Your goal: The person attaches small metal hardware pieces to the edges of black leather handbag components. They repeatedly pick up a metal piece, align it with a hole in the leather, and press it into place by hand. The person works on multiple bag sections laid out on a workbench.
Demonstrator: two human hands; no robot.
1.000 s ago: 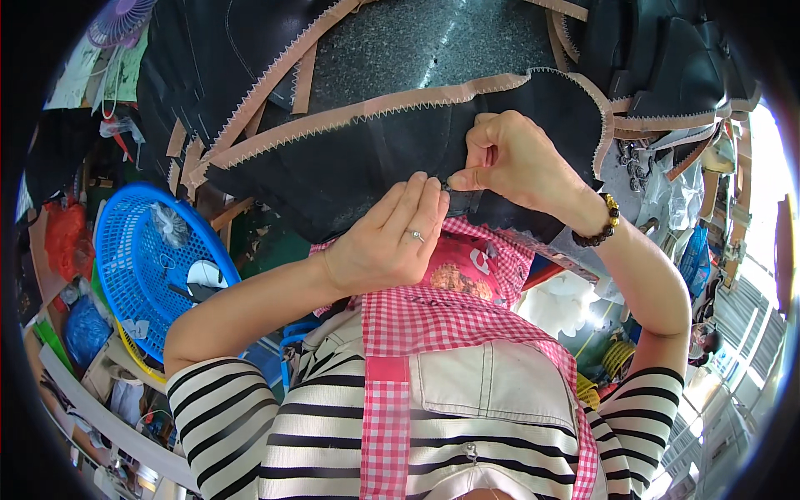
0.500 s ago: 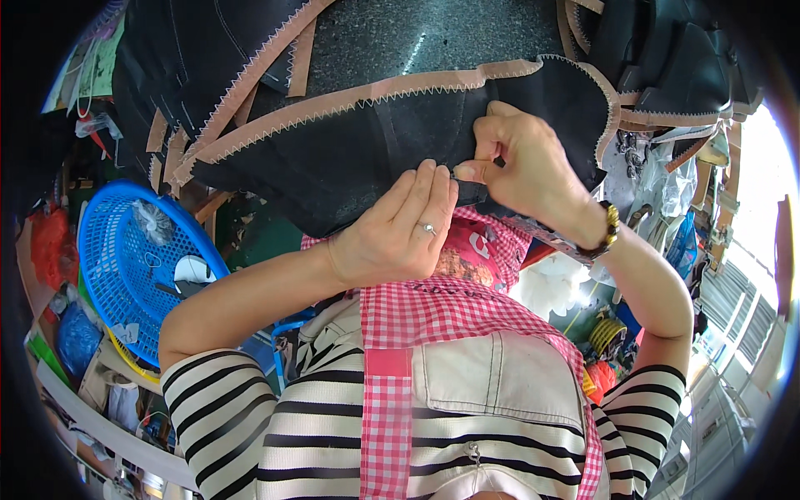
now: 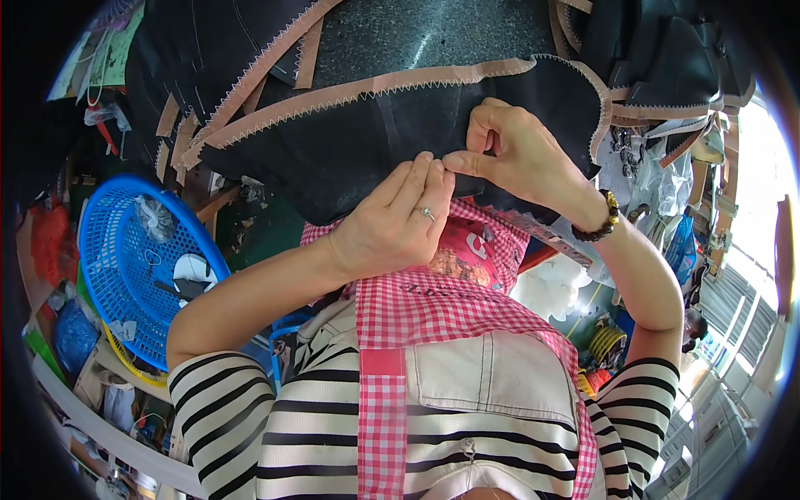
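Note:
A black sheet piece [image 3: 333, 154], leather-like, lies before me with a tan strip [image 3: 358, 93] zigzag-stitched along its far edge in pale thread. My left hand [image 3: 392, 218], a ring on one finger, is closed over the near edge of this piece, its fingers pressed together and its thumb hidden. From the right, my right hand [image 3: 529, 158] bends over the same piece. Its fingers are curled, with the thumb reaching to the left fingertips in a pinch. What sits between those tips is too small to make out.
More black pieces with tan strips lie at the far left [image 3: 200, 62] and far right [image 3: 675, 75] of a dark speckled work surface [image 3: 442, 37]. A blue plastic basket [image 3: 125, 275] stands at left, holding clear plastic and a white-and-black item. Clear bags [image 3: 667, 179] hang at right.
My right hand has shifted slightly left, its thumb now against the left fingertips. The left hand stays nearly in place at the piece's near edge.

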